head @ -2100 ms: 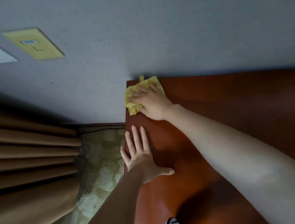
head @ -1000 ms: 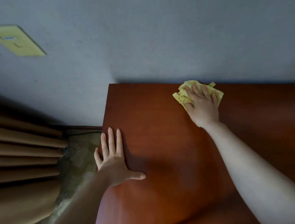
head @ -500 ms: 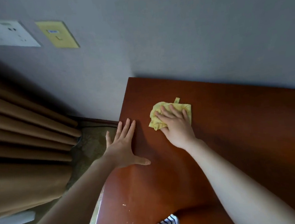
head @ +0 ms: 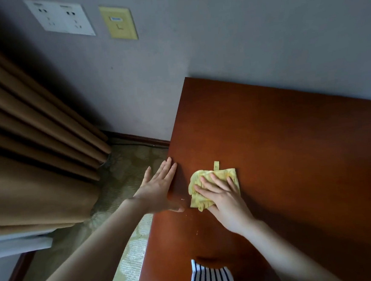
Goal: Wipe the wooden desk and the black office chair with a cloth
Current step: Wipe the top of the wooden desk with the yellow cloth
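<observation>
- Bench [head: 292, 154]: I take this reddish-brown wooden top as my landmark. Its far edge meets the grey wall [head: 238, 36], and its left edge overhangs the patterned carpet [head: 122, 189].
- Cloth [head: 203, 196]: a crumpled yellow cloth lies on the bench near its left edge, toward the near half. A small tab [head: 216, 165] sticks out from the cloth's far side.
- Right hand [head: 223, 197]: I see it laid palm-down on the cloth, fingers straight and slightly spread, pressing the cloth flat against the bench. The forearm runs back toward the bench's near right.
- Left hand [head: 159, 190]: flat and spread at the bench's left edge, just beside the cloth but apart from it. Its thumb lies on the bench top; the other fingers reach along and past the edge, over the carpet.
- Crumbs [head: 182, 199]: a few pale specks sit on the bench between the two hands, and more lie closer to me.
- Striped garment [head: 211, 278]: blue-and-white stripes show at the bench's near edge.
- Curtain [head: 31, 141]: brown folds hang well left of the bench.
- Wall plates: a white socket panel [head: 59, 17] and a yellow plate [head: 118, 22] sit on the wall, above and left of the bench's far left corner.
</observation>
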Available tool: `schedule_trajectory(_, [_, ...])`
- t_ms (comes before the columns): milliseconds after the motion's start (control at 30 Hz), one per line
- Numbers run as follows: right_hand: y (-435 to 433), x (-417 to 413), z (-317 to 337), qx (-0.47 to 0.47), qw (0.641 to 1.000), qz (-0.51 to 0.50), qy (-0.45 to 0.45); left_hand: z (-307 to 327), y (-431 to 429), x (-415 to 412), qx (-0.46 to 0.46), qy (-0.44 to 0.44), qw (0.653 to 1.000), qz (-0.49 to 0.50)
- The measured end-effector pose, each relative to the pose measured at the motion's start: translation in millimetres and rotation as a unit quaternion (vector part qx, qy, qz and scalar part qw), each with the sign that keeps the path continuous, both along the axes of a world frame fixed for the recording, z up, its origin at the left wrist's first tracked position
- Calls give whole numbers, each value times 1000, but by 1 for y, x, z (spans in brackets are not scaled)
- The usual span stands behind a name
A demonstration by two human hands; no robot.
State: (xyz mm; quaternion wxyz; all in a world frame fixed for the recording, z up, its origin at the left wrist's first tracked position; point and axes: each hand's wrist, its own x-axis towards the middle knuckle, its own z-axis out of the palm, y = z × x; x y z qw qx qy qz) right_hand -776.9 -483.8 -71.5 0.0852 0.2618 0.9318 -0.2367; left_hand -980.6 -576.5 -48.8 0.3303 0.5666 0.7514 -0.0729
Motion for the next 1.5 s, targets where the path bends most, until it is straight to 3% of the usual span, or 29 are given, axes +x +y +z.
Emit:
schedule_trajectory(200, [-27, 21, -5, 21, 999, 28, 14, -2, -35, 3, -25, 3, 998, -55])
schedule_trajectory(500, [27, -16, -6, 10, 997, 17, 73, -2, -41, 15, -57, 168, 977, -117])
schedule_trajectory(867, [156, -130, -8, 39, 997, -58, 42, -11, -42, 15, -59, 156, 982, -93])
schedule_trajectory(1100, [148, -176, -9, 64, 972, -220, 58, -13, -41, 14, -68, 141, 984, -81])
schedule_trajectory(1500, [27, -98, -15, 36, 995, -42, 78, -9, -41, 11, -65, 166, 980, -85])
